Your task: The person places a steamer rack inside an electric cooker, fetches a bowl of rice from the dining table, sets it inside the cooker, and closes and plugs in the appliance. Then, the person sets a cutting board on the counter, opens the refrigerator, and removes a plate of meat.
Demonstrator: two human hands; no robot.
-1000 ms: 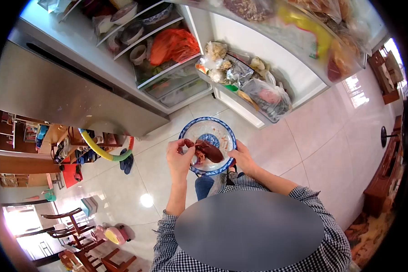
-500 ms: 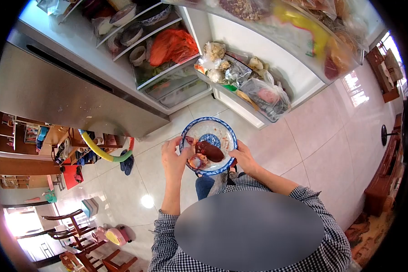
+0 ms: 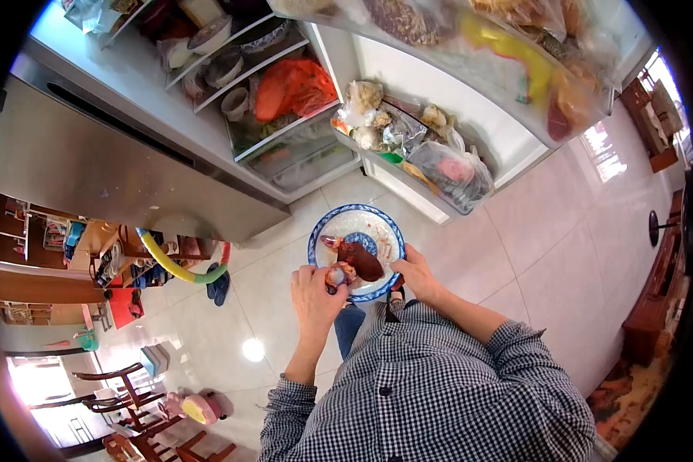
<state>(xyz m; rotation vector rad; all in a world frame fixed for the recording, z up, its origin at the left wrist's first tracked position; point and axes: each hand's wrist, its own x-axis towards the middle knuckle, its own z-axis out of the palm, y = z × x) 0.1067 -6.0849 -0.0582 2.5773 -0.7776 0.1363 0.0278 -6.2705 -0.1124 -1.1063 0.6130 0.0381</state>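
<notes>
A white plate with a blue patterned rim [image 3: 396, 239] is held in front of my body. My right hand [image 3: 417, 276] grips its right edge, with the thumb over the rim. On the plate lie a dark red-brown piece of meat that looks like liver [image 3: 362, 262] and a small reddish piece [image 3: 332, 241] at its upper left. A rounder pale-and-red piece of meat [image 3: 339, 276] sits at the lower left of the plate. Around that piece my left hand [image 3: 316, 296] is closed, thumb and fingers on either side; some fingertips are hidden.
Ahead, the fridge stands open, with bowls and a red plastic bag [image 3: 292, 88] on its shelves [image 3: 281, 127]. Its door bin [image 3: 408, 181] holds several bagged foods. A hula hoop [image 3: 169, 264], slippers [image 3: 218, 285] and wooden chairs [image 3: 131, 393] are at left.
My left hand has left the plate's left rim, moving down and inward to the pale-and-red piece of meat. The plate has shifted slightly toward me; my right hand keeps its grip.
</notes>
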